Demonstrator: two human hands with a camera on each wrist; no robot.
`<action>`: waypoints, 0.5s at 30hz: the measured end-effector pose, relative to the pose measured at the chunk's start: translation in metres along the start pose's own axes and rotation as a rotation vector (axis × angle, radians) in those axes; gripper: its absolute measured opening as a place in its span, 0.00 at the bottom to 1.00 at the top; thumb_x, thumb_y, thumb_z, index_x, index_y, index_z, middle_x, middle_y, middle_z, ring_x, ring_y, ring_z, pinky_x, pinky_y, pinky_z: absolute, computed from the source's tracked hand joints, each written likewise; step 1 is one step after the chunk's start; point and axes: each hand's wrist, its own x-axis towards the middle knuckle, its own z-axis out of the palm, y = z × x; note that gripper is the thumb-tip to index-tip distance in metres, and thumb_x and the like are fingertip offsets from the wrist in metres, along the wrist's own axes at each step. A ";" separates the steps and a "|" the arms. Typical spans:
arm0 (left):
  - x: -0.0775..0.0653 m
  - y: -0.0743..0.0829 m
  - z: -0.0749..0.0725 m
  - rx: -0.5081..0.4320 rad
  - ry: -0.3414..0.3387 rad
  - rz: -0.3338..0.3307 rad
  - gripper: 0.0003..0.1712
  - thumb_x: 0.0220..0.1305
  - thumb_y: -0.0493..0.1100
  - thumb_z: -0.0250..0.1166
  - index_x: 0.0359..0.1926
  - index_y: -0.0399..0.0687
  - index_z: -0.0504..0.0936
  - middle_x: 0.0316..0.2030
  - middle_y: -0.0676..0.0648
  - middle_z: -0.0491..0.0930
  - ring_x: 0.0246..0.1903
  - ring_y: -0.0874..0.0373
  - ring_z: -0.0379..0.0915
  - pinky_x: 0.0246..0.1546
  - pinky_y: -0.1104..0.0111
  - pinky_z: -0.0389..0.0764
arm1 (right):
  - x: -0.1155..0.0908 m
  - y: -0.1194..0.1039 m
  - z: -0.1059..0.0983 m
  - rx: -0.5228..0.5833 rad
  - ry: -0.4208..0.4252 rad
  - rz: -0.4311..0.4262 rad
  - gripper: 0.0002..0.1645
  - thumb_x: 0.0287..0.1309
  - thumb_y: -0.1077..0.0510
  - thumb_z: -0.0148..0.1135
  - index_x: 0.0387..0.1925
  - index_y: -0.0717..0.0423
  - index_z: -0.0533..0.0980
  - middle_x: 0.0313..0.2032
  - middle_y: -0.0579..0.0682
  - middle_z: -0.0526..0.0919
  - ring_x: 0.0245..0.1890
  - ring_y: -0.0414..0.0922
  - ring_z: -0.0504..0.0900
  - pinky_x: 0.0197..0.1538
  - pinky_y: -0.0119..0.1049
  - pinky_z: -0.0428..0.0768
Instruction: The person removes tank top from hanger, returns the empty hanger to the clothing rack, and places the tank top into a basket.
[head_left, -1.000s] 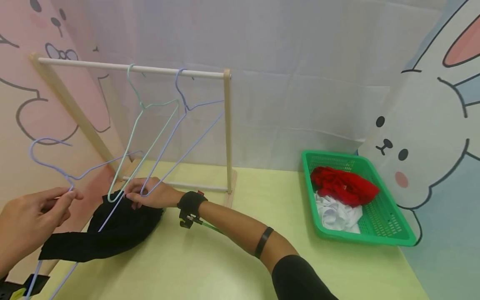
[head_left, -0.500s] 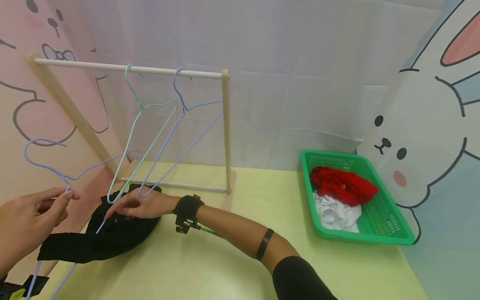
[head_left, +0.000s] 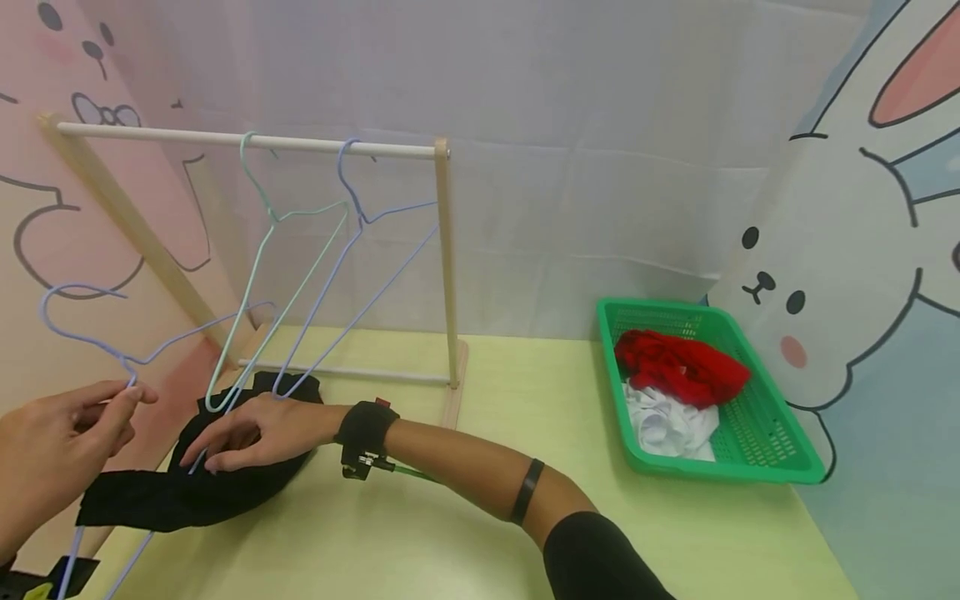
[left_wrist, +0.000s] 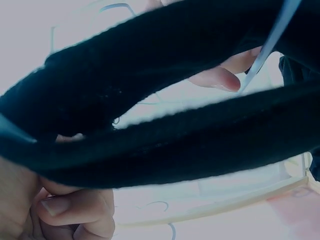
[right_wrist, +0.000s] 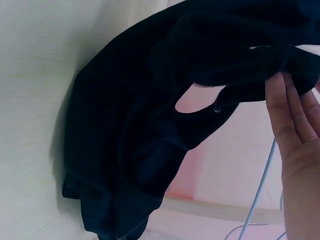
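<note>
My left hand (head_left: 71,442) pinches the neck of a lilac wire clothes hanger (head_left: 101,343), hook upward. A black garment (head_left: 150,500) is looped around the hanger's lower part, its band stretched across below the left hand, and the rest lies on the table. In the left wrist view, two black strips with an opening between them cross the frame. My right hand (head_left: 262,433) reaches over the garment, thumb and fingers apart on either side of the hanger's wire. In the right wrist view its fingers (right_wrist: 285,110) are nearly straight and the tips disappear at the black cloth.
Behind the hands stands a wooden rack with a white rail (head_left: 300,143). A mint hanger (head_left: 255,275) and another lilac hanger (head_left: 322,292) hang from it, their lower ends close to the right hand. A green basket (head_left: 765,471) with red cloth (head_left: 678,367) and white cloth (head_left: 667,421) stands right.
My right hand has come down and left from beside the hanging hangers' lower ends to the middle of the black garment. The left hand keeps its pinch, and the garment has barely moved.
</note>
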 end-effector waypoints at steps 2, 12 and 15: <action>0.000 -0.002 0.001 -0.001 0.002 0.007 0.19 0.84 0.42 0.51 0.48 0.35 0.86 0.16 0.53 0.74 0.15 0.68 0.57 0.15 0.67 0.57 | 0.000 -0.001 0.002 -0.008 -0.003 0.009 0.22 0.77 0.57 0.63 0.69 0.49 0.79 0.46 0.33 0.86 0.44 0.23 0.84 0.53 0.17 0.76; 0.002 -0.002 0.004 -0.019 0.014 0.010 0.18 0.84 0.42 0.52 0.47 0.35 0.86 0.17 0.51 0.78 0.16 0.70 0.59 0.15 0.68 0.59 | 0.000 0.000 0.009 -0.021 0.034 -0.061 0.24 0.68 0.59 0.75 0.63 0.54 0.83 0.43 0.38 0.85 0.42 0.24 0.80 0.53 0.17 0.76; 0.004 -0.001 0.005 -0.010 0.003 -0.005 0.18 0.84 0.42 0.51 0.48 0.35 0.85 0.18 0.49 0.80 0.17 0.71 0.60 0.16 0.68 0.60 | 0.001 0.002 0.012 -0.034 0.059 -0.113 0.21 0.68 0.60 0.74 0.60 0.56 0.85 0.44 0.38 0.87 0.43 0.22 0.79 0.53 0.17 0.76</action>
